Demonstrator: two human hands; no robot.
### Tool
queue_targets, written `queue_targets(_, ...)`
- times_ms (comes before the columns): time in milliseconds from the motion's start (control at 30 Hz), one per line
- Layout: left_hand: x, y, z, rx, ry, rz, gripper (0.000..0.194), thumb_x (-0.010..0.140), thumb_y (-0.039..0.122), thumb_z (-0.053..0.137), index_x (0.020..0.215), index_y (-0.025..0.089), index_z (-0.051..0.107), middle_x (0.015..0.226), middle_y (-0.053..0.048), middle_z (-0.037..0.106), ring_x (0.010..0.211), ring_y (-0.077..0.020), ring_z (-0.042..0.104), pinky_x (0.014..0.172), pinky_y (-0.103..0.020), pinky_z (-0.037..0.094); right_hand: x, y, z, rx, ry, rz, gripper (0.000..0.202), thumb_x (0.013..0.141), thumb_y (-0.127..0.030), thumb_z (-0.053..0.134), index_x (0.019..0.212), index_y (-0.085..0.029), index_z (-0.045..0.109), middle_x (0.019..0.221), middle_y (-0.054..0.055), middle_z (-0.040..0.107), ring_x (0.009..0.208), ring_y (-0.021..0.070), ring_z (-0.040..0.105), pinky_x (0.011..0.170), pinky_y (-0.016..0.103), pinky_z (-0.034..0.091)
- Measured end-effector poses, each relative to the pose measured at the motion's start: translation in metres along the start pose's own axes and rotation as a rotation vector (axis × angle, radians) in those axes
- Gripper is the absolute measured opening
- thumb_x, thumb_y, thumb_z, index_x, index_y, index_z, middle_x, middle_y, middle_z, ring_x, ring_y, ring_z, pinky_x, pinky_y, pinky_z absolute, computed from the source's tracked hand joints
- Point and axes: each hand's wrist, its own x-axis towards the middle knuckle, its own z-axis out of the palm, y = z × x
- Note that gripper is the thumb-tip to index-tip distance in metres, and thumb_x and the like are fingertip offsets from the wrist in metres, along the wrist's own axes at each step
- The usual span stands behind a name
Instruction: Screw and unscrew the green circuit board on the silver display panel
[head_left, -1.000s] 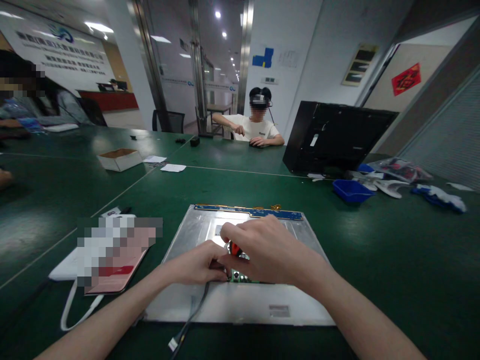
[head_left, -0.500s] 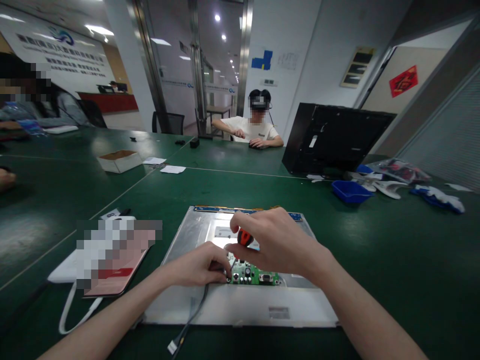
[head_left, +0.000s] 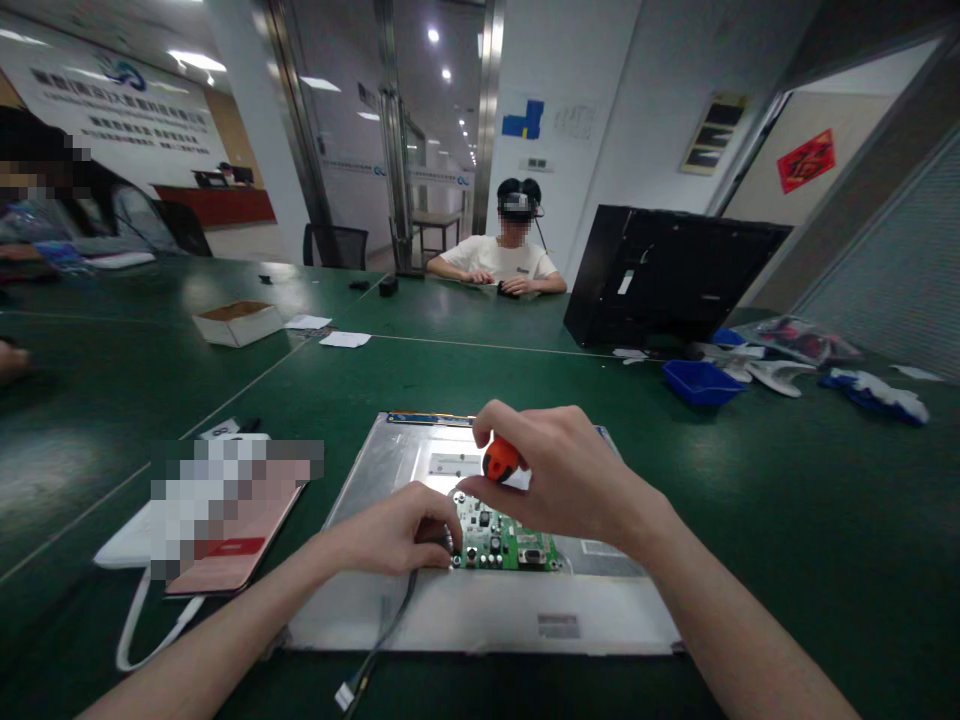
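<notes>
In front of me lies a silver metal-backed display panel (head_left: 487, 610) with a green circuit board (head_left: 499, 548) near its middle. My right hand (head_left: 559, 475) is closed around the orange and black handle of a screwdriver (head_left: 500, 460), above the board; the tool's tip is not clear to see. At the board's left edge rests my left hand (head_left: 401, 530), fingers curled and pressed together; what they pinch, if anything, is hidden. A dark cable (head_left: 397, 620) with a white connector (head_left: 344, 696) runs from beneath that hand over the panel's front edge.
To my left lie a pinkish phone (head_left: 247, 530) and a white cable (head_left: 131, 630). Farther off are an open carton (head_left: 238, 322), a black monitor housing (head_left: 675, 275), a blue tray (head_left: 701, 385) and gloves (head_left: 874, 390). A person (head_left: 517, 260) sits across the table; another is at left.
My right hand and the screwdriver have shifted slightly right, the handle now tilted more toward me. More of the circuit board shows. My left hand has stayed at the board's left edge.
</notes>
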Motion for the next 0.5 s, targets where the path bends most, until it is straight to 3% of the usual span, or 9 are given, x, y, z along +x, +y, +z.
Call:
queue_targets(333,-0.001,-0.002,-0.003,-0.007,0.056,0.021,0.013,0.079,0.026,0.064,0.087,0.016,0.064,0.069,0.001,0.056,0.060,-0.0117,0.048,0.054,-0.022,0.036,-0.006,0.008,-0.020,0.131,0.378,0.034,0.024,0.081,-0.032,0.058,0.067,-0.019,0.044,0.059,-0.005,0.043,0.052,0.0077,0.037,0.050,0.023,0.030)
queue_targets(500,-0.003,-0.005,-0.010,0.056,0.191,0.026,0.014,0.084,0.030,0.059,0.087,0.017,0.063,0.081,-0.002,0.060,0.073,-0.0149,0.052,0.066,-0.026,0.040,-0.018,0.001,-0.040,0.303,0.401,0.095,0.013,0.082,-0.021,0.056,0.071,-0.019,0.049,0.065,-0.002,0.051,0.055,0.0089,0.044,0.052,0.024,0.035)
